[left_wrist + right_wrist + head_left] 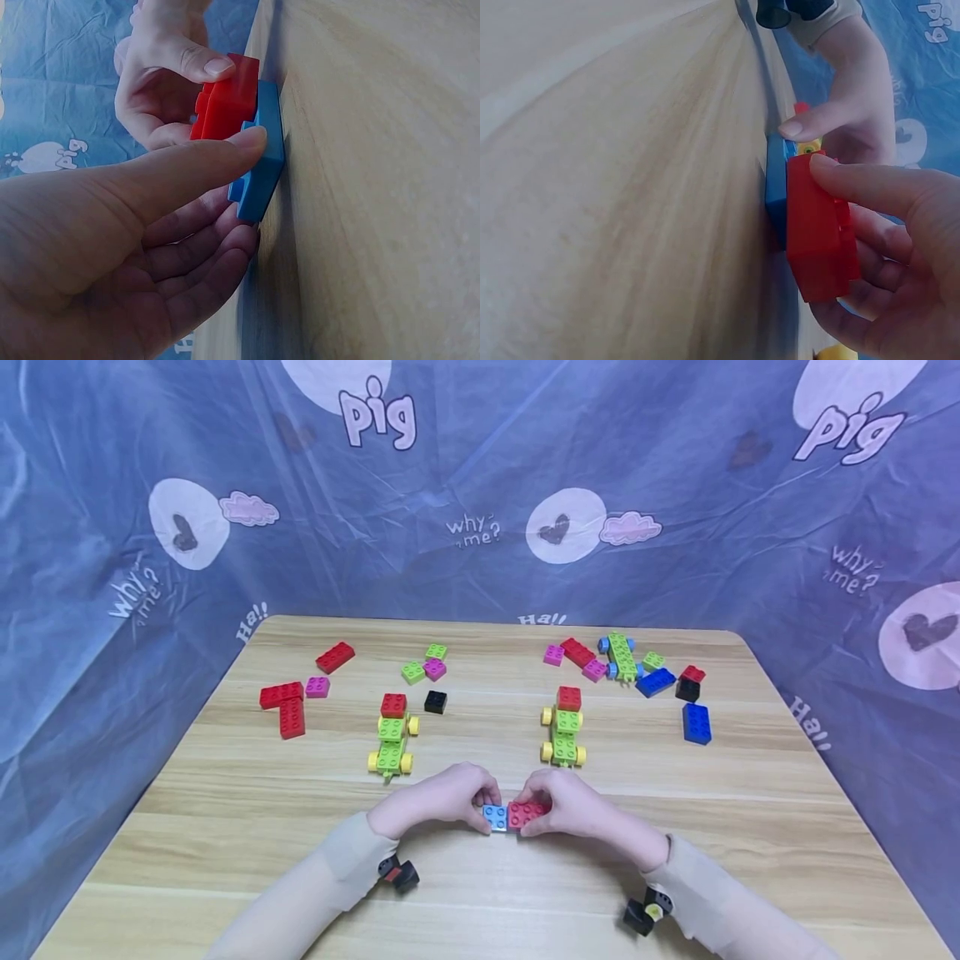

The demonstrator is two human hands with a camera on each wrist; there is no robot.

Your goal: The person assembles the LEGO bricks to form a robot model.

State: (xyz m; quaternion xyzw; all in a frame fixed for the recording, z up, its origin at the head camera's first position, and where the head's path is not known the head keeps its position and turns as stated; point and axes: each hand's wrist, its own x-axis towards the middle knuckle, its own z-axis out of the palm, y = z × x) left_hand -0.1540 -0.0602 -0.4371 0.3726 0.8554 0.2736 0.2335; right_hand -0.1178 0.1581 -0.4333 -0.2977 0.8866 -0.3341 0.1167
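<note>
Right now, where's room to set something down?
Bare: between the left black brick and right car, and from that car to the rightmost blue brick. Crowded: around the blue-wheeled base, and where left hand holds pale blue brick, right hand red brick.

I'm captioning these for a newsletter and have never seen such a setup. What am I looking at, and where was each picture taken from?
There is no machine here, just a person's two bare hands. The wide picture comes from a camera on the head, looking forward and down. The two close-ups come from cameras on the left and right wrists.

The left hand pinches a light blue brick; the right hand pinches a red brick close beside it. Whether they are joined, I cannot tell.

On the wooden table stand two green toy cars with yellow wheels, a green wheeled base with blue wheels, and loose bricks in several colours. Behind hangs a patterned blue cloth.
</note>
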